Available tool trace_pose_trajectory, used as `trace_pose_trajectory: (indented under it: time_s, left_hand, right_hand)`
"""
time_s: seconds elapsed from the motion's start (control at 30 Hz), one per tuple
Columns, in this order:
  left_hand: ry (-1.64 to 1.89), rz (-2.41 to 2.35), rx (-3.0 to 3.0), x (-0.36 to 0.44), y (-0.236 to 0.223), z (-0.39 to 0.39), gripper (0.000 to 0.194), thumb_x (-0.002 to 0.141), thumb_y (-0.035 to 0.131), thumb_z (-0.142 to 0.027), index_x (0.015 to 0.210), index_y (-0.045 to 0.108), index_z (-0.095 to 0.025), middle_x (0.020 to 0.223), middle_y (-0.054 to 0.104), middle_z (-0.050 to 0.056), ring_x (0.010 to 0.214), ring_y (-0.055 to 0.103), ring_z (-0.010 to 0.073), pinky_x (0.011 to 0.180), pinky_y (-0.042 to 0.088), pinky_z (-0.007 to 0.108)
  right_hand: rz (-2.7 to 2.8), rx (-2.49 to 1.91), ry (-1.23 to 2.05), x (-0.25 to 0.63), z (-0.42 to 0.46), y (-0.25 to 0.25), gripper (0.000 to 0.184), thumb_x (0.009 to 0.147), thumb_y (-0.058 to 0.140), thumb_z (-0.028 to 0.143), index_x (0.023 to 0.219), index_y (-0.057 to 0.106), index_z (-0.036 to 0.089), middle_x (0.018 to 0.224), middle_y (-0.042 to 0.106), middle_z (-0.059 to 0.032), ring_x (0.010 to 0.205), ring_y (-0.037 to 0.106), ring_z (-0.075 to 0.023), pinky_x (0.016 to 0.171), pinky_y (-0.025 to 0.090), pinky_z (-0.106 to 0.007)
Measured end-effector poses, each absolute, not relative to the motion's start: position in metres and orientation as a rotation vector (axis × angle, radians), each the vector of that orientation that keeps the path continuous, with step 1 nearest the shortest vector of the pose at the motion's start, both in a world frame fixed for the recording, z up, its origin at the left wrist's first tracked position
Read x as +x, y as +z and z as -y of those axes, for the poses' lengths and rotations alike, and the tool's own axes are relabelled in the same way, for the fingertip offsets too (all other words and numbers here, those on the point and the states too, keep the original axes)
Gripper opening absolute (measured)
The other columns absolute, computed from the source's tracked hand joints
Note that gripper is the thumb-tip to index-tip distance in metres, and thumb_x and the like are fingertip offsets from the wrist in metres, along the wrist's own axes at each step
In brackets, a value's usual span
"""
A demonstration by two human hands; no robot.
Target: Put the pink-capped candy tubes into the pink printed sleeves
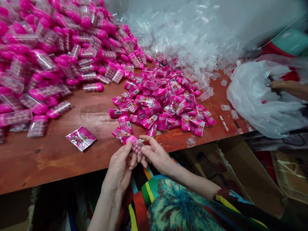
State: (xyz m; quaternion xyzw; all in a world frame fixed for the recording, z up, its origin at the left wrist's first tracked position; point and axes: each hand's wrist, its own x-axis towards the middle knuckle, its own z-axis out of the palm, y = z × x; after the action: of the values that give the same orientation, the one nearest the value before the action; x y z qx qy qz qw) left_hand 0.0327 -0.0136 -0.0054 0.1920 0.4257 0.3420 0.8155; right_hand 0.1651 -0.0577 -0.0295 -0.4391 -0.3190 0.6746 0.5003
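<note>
Just over the table's front edge, both hands grip one small clear candy container (135, 145) with a pink cap and pink balls inside. My left hand (119, 165) pinches it with the thumb across the cap end. At its other end are the closed fingers and thumb of my right hand (156, 155). A printed pink piece lies right beyond the cap; whether it touches the container I cannot tell. To the left, flat printed pink sleeves (81, 138) rest on the table. Beyond my hands is a heap of containers in printed pink wraps (160, 98).
Bare-sided candy containers (42, 59) with pink caps form a large pile at the left of the reddish wooden table (55, 148). Clear plastic pieces (180, 34) are heaped at the back. At right, another person's hand (278, 84) is at a white plastic bag (262, 106).
</note>
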Motion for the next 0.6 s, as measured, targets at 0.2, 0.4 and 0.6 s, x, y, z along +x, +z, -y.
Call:
trace_pose_trajectory:
  time_s: [0.2,0.4,0.6]
  left_hand:
    - [0.741,-0.929,0.388,0.030,-0.007,0.014,0.036,0.079,0.072,-0.049,0.076,0.066,-0.013,0.045,0.049,-0.002,0.043,0.043,0.0083,0.040,0.028,0.018]
    - [0.807,-1.004,0.292,0.037,-0.010,0.012,0.035,0.073,0.080,-0.043,0.069,0.065,-0.011,0.045,0.049,-0.004,0.040,0.035,0.0039,0.042,0.030,0.016]
    - [0.745,-0.933,0.352,0.029,-0.009,0.015,0.029,0.076,0.077,-0.041,0.075,0.066,-0.014,0.040,0.043,-0.006,0.044,0.041,0.0088,0.052,0.042,0.021]
  right_hand:
    - [0.936,-1.146,1.535,0.164,0.062,-0.030,0.043,0.097,0.053,0.039,0.133,0.036,0.022,0.075,0.058,0.0037,0.051,0.052,-0.0074,0.051,0.042,-0.020]
    - [1.203,-1.241,1.346,0.161,0.067,-0.026,0.040,0.099,0.049,0.031,0.136,0.037,0.023,0.083,0.059,0.0007,0.069,0.058,-0.0111,0.064,0.046,-0.024]
    - [0.925,-1.120,1.565,0.160,0.065,-0.032,0.042,0.097,0.050,0.044,0.130,0.035,0.022,0.073,0.054,0.0051,0.050,0.051,-0.0077,0.052,0.042,-0.021]
